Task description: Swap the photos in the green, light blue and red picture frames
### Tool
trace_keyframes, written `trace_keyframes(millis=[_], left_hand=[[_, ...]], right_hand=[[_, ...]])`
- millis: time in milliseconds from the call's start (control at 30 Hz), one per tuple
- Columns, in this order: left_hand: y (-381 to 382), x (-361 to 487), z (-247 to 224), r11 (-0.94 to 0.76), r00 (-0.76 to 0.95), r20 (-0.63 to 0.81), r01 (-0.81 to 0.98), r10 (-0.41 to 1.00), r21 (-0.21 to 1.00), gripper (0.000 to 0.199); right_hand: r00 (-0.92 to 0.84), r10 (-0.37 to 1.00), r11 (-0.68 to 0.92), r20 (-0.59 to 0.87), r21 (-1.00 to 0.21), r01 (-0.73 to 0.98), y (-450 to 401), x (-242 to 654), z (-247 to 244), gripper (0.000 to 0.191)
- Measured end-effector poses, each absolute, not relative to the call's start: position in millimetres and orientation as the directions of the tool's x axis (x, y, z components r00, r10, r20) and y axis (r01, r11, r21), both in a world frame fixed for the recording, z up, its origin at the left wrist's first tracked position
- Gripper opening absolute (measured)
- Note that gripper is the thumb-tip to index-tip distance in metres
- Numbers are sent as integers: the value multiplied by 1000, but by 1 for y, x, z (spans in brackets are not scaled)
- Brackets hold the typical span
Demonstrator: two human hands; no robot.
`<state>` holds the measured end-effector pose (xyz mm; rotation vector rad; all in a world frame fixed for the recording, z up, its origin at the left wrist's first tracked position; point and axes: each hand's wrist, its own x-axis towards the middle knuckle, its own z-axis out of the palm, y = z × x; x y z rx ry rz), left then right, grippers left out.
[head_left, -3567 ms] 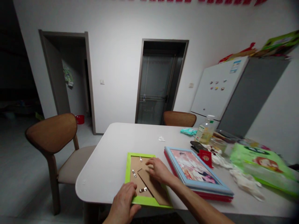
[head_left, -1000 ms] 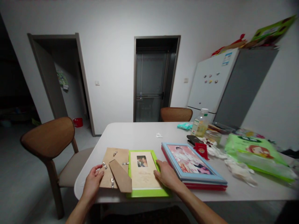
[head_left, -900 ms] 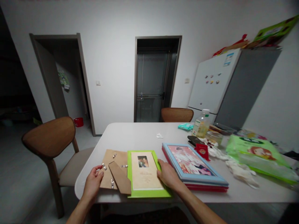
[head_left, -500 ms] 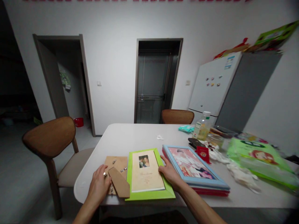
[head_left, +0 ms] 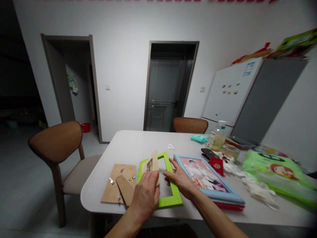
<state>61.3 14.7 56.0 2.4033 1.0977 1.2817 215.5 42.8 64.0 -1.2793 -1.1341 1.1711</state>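
A green frame (head_left: 174,195) lies on the white table, with the tabletop showing through its opening. My left hand (head_left: 146,193) is closed on a cream card (head_left: 155,163) with a small photo, tilted up over the frame's left part. The right side of the frame is gripped by my right hand (head_left: 177,177), thumb over the opening. A brown backing board (head_left: 109,193) with metal clips and a stand leg rests left of the frame, partly behind my left wrist. To the right, a blue frame (head_left: 210,191) with a pink picture tops a stack.
Right of the stack are a red booklet (head_left: 217,166), a black item (head_left: 208,153), crumpled tissues (head_left: 260,191), a bottle (head_left: 216,137) and a green tissue pack (head_left: 277,170). A teal packet (head_left: 199,138) is farther back. Chairs stand left (head_left: 58,142) and behind.
My left hand has left the backing board and moved right, taking hold of the card. The card has lifted from flat to tilted, uncovering the frame's opening. The view has shifted slightly.
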Motion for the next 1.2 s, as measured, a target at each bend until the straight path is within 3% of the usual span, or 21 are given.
trace_keyframes(millis=[133,267,433,600,867,967,1100,1200], left_hand=[[24,22,57,-516,64,593,575,803,635,46],[27,-24,34,-287,-137,415,532,899,797,41],[21,-47,0,-153,-147,258,503,955,850,40],[19,-45,-4,-162,-53,267,677,962,718,41],[20,-50,-8,-255,27,396,804,918,537,36],[18,-47,-10,-317,48,478,805,877,501,33],[13,-35,-18,-435,136,564,787,814,437,31],[8,-26,-22,-484,210,560,777,802,403,31]], right_hand=[[115,993,-62,-20,-925,374,52,230,48,73],[136,983,-25,124,-642,766,57,241,24,59],[87,982,-7,169,-425,905,56,241,1,54],[56,978,18,203,-346,938,55,238,-4,50],[21,973,53,230,-311,949,56,241,-5,44],[39,952,68,304,-334,940,53,236,-3,43],[-6,917,221,399,-496,840,47,215,-1,41],[-39,941,264,335,-658,705,46,196,-3,40]])
